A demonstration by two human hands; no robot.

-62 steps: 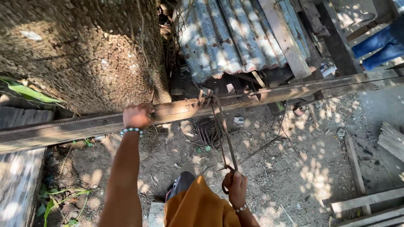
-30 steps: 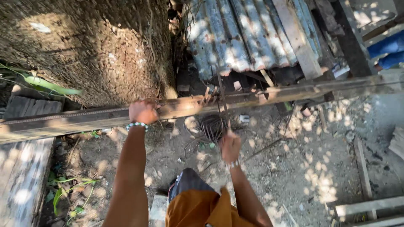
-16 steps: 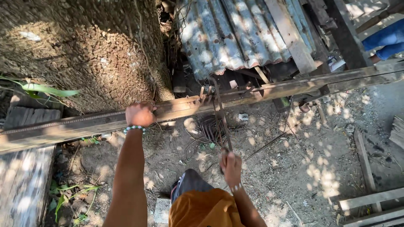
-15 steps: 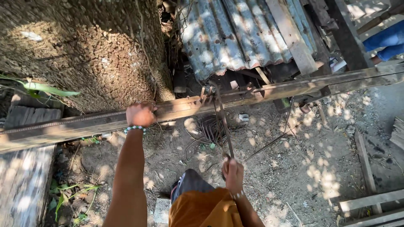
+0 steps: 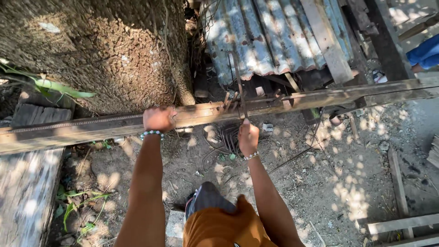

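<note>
A long rusty wooden beam (image 5: 320, 97) runs across the view at waist height, with a thin steel rod lying along its top. My left hand (image 5: 158, 118) grips the beam, a beaded bracelet on its wrist. My right hand (image 5: 248, 136) is closed on the lower end of a thin metal bending lever (image 5: 238, 82), which stands nearly upright over the beam and points away from me. Small pegs (image 5: 227, 101) stick up from the beam beside the lever's foot.
A big rough tree trunk (image 5: 96, 50) rises at left. Corrugated metal sheets (image 5: 274, 36) and planks lie behind the beam. Bent wire loops (image 5: 228, 137) rest on the dirt below. Loose timber (image 5: 398, 224) lies at right; a person's blue-clad leg (image 5: 425, 52) shows top right.
My right hand has swung the lever from low near my body up and forward, so it now stands over the beam. My left hand stays on the beam.
</note>
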